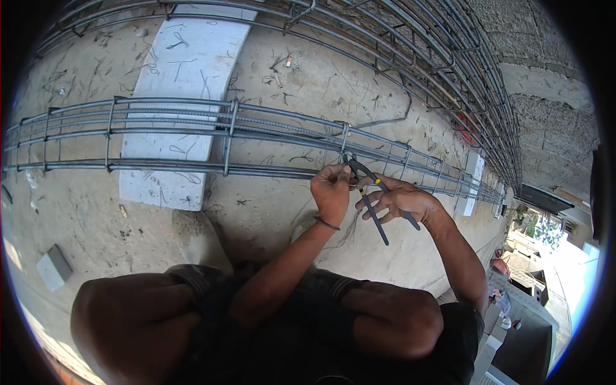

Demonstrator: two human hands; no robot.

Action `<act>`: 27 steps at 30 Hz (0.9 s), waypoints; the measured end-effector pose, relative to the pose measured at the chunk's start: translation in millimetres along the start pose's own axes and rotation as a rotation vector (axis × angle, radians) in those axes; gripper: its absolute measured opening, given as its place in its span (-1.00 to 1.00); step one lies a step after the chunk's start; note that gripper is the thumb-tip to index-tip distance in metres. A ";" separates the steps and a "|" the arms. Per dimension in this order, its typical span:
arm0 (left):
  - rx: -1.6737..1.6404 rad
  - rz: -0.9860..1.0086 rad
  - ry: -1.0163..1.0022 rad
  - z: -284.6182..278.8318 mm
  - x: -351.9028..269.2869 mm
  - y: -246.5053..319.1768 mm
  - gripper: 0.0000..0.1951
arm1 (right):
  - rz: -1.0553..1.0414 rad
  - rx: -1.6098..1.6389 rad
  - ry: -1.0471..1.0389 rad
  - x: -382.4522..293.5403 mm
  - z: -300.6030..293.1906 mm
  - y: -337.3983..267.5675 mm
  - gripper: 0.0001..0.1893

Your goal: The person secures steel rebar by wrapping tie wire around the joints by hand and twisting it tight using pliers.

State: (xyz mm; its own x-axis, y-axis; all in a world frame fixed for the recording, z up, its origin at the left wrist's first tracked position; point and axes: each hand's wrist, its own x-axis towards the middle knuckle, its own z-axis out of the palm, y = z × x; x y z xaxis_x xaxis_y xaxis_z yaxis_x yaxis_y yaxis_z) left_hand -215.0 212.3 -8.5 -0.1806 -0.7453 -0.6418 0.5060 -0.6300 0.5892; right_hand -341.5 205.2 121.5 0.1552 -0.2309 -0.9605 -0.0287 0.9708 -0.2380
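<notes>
In front of me lies a long rebar cage [168, 131] of steel bars ringed by stirrups [232, 118]. My right hand [406, 199] holds a pair of dark-handled pincers [370, 207] with yellow bands, its fingers spread around the parted handles. The pincers' head meets the cage beside a stirrup [345, 137]. My left hand [332, 190] is at the near bar, close to that head, with thumb and fingertips pinched together. Whether a wire is between those fingertips is too small to tell.
White slabs [163, 185] support the cage. More rebar cages [385, 38] are stacked beyond, along a rough block wall [548, 115]. Bits of tie wire [178, 41] litter the slab and the concrete floor [269, 211]. A grey block [54, 267] rests at left.
</notes>
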 end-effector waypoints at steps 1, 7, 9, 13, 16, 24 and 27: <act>-0.009 -0.005 0.002 0.4 -0.4 0.0 -0.91 | 0.008 -0.005 0.005 -0.8 1.4 -1.2 -0.44; -0.011 -0.024 0.013 -1.9 0.0 2.1 -0.91 | 0.015 -0.122 0.121 3.0 16.7 4.8 -0.58; 0.020 -0.024 0.016 -3.7 0.9 0.2 -0.91 | 0.031 -0.287 0.297 7.2 28.3 6.9 -0.68; -0.029 -0.113 0.097 7.7 -7.9 -2.0 -0.85 | -0.149 -0.891 0.498 1.2 35.5 14.1 -0.78; -0.245 -0.392 0.039 14.5 -17.0 -1.7 -0.74 | -0.321 -1.315 0.696 8.4 24.0 33.4 -0.76; -0.861 -0.827 -0.279 35.5 15.8 -13.6 -0.70 | -0.294 -1.804 0.967 30.6 34.9 59.9 -0.58; -0.861 -0.834 -0.229 49.8 13.5 -18.6 -0.72 | -0.311 -1.630 1.071 22.9 32.4 62.0 -0.51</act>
State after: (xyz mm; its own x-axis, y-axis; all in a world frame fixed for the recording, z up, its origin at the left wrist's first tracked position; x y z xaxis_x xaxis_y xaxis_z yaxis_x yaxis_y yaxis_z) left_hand -268.8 203.1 -3.7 -0.8175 -0.2574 -0.5152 0.5415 -0.6480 -0.5355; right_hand -307.7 262.2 89.5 -0.2057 -0.8946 -0.3968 -0.9415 0.0703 0.3295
